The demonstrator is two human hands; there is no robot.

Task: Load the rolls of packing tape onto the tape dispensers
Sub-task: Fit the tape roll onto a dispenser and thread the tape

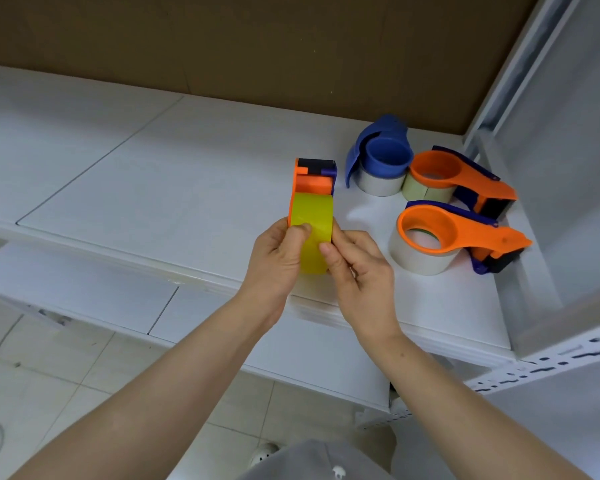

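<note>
Roll of yellow tape (312, 237), seated in orange dispenser (312, 183), held over shelf (153, 188). Left hand (274, 261) grips roll; right hand (357, 271) fingers (340, 244) pinch its face. Step, likely: freeing tape end; next, thread toward cutter (317, 165).

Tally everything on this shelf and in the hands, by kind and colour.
Orange plastic tape dispensers: 3 (one held, two on the white shelf)
Blue plastic tape dispenser: 1
Yellow roll of packing tape: 1
Pale rolls of packing tape: 3
Total: 8
</note>
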